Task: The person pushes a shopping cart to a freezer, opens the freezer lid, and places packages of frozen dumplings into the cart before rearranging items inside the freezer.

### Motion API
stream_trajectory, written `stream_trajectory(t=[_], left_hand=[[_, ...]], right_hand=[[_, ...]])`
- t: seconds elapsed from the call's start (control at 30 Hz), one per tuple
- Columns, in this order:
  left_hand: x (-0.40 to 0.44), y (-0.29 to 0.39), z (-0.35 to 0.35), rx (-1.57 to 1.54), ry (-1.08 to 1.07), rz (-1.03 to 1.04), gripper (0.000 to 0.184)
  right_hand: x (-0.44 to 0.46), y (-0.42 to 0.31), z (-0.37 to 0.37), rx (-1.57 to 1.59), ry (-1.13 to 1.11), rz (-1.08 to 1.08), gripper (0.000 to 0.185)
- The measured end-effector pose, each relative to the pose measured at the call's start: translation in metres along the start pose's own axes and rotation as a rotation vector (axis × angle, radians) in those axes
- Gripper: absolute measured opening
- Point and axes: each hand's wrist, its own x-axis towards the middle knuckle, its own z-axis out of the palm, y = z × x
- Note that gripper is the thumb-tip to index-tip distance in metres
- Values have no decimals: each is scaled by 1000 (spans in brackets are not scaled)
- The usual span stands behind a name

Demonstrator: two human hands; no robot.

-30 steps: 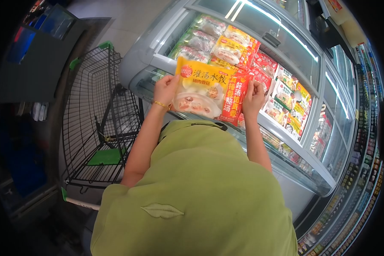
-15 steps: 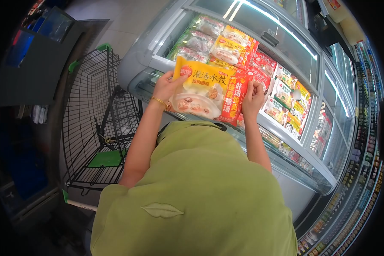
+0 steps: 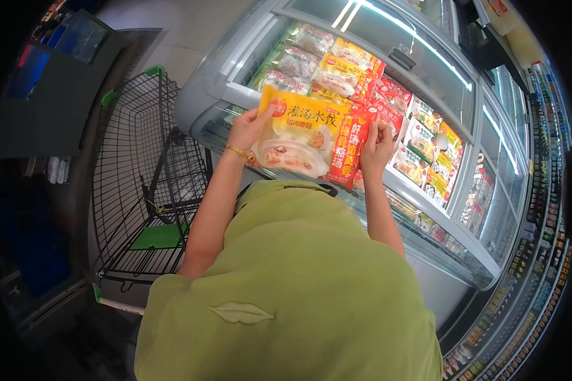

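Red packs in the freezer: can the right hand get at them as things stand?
Probably, if it lets go: the right hand pinches the yellow bag's edge, but the red packs lie just beyond, apparently uncovered.

Green top [image 3: 311, 254] (leaf-shaped patch [image 3: 241, 312]), gold bracelet [image 3: 238, 152] on left wrist [image 3: 240, 145]

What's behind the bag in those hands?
Beyond the held bag, the freezer shows yellow-and-red bags, green-edged bags and red bags. Whatever lies directly behind is covered.
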Motion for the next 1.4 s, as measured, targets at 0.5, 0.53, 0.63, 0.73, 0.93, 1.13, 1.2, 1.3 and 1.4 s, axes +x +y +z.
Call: stream_trajectory(t=[0.5, 0.53, 0.63, 0.73, 0.93, 1.13, 1.2, 1.3, 1.4], left_hand=[[10, -18, -4, -147, 123, 26, 31], [10, -18, -4, -137, 145, 34, 31], [11, -20, -5, -142, 132, 15, 31], [13, -22, -7, -203, 101, 9, 31], [14, -23, -5, -289, 80, -41, 33], [19, -29, -11, -264, 47, -38, 35], [19, -30, -10, -269, 54, -46, 35], [19, -29, -9, -266, 66, -50, 35], [21, -30, -9, -265, 70, -47, 35]], right_hand=[[0, -1, 0, 86, 14, -19, 13], [0, 0, 0, 78, 23, -17, 13], [0, 2, 0, 76, 12, -1, 15], [0, 1, 0, 78, 25, 8, 15], [3, 3, -3, 159, -1, 63, 14], [10, -3, -13, 170, -146, 132, 18], [13, -12, -15, 246, -124, 185, 21], [18, -32, -24, 205, -189, 517, 25], [15, -51, -27, 226, -359, 567, 35]])
